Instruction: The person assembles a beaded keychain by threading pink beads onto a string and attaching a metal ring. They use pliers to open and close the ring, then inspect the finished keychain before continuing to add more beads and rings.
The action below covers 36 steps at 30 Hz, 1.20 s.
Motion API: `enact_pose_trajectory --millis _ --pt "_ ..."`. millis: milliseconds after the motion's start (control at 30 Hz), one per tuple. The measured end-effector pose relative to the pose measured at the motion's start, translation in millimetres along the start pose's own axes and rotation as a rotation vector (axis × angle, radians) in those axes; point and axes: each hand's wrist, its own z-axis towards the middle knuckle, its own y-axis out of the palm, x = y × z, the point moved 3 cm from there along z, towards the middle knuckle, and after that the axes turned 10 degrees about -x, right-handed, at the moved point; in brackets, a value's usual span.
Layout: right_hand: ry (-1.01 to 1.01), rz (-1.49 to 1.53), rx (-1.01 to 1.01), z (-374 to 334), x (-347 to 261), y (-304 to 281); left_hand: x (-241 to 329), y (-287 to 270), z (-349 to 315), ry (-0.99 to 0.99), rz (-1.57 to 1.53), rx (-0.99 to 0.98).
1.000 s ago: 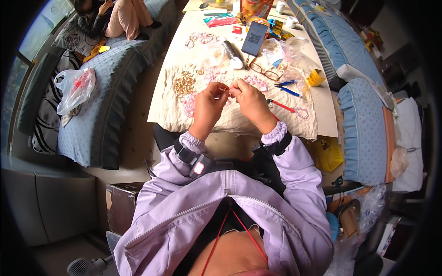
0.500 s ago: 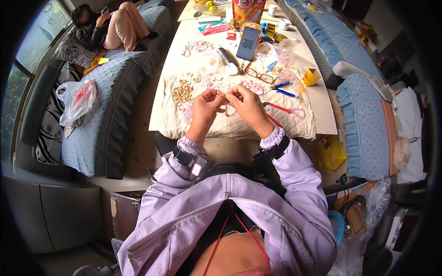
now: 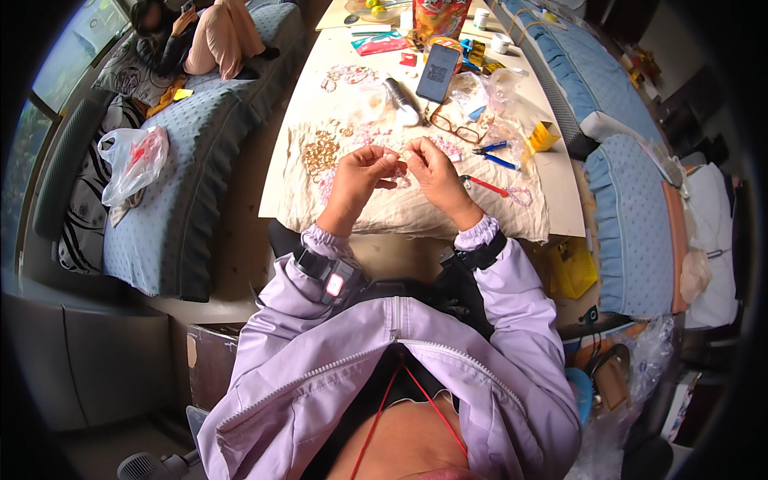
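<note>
Head view: your left hand (image 3: 364, 174) pinches a small pink beaded strand (image 3: 399, 178) above the cream cloth (image 3: 472, 220) on the desk (image 3: 568, 210); your right hand (image 3: 430, 170), just beside it, has thumb and forefinger together (what they grip is too small to tell). Gold rings (image 3: 320, 152) lie leftward, blue-handled pliers (image 3: 499, 160) rightward.

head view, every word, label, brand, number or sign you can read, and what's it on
Red pouch: pale printed characters, which I won't copy out.
Smartphone: screen pattern too small to read.
Left-wrist device: any marking too small to read.
</note>
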Motion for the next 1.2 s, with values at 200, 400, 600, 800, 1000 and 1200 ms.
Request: enact_pose_trajectory --millis 200,400,600,800,1000,1200 --pt "-0.05 0.001 -0.092 -0.4 0.1 -1.3 4.4 1.5 1.6 0.097 0.018 -0.032" --pt "-0.033 -0.028 -0.129 -0.3 -4.5 -1.5 7.4 0.7 2.3 0.078 0.191 0.041" --pt "-0.009 -0.107 -0.109 -4.0 -5.3 1.3 7.8 -1.8 5.3 0.171 0.189 0.076" --pt "0.021 0.013 -0.118 -4.3 -2.4 3.1 4.6 0.3 3.9 0.154 0.085 0.09" --pt "0.069 0.05 -0.171 -7.8 -4.5 1.1 3.2 2.5 1.9 0.17 0.089 0.117" --pt "0.118 0.132 -0.236 -9.4 -4.8 0.7 1.0 1.6 1.7 0.153 0.041 0.007"
